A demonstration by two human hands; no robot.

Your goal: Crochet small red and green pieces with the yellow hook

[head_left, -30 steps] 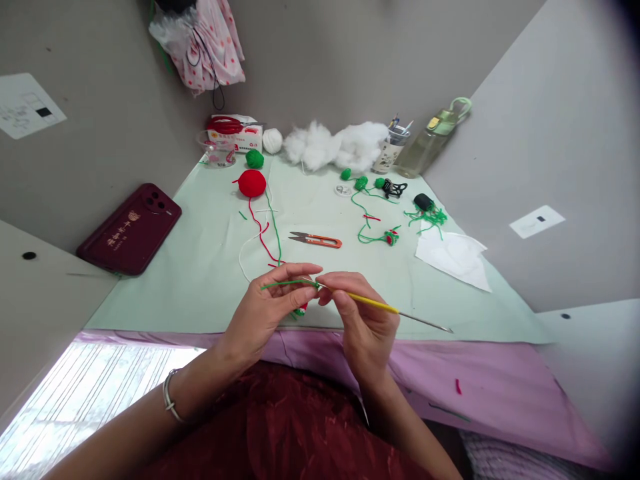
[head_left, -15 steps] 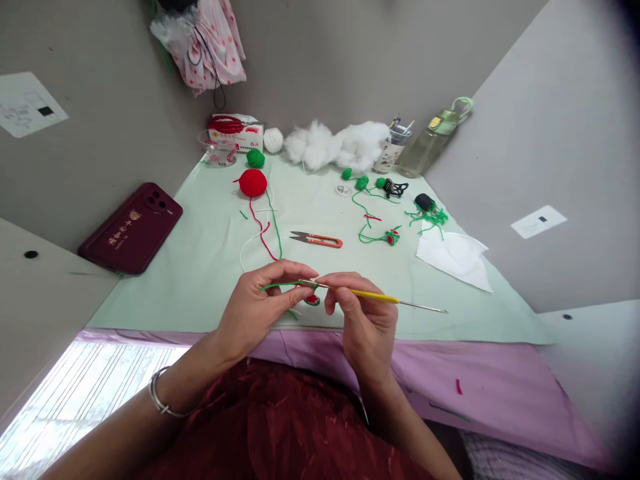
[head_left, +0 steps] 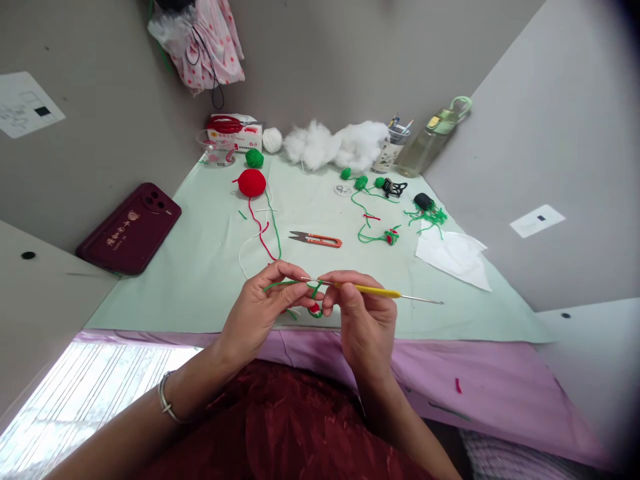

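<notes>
My right hand (head_left: 365, 320) pinches the yellow hook (head_left: 370, 290), its metal tip pointing left into the green yarn (head_left: 280, 283). My left hand (head_left: 260, 307) is closed on that yarn, holding it taut between thumb and fingers. The small red-and-green piece (head_left: 315, 310) hangs just below the hook, between both hands. Farther out on the worktop (head_left: 210, 267) lie the snips (head_left: 316, 239) and a red ball (head_left: 251, 182).
</notes>
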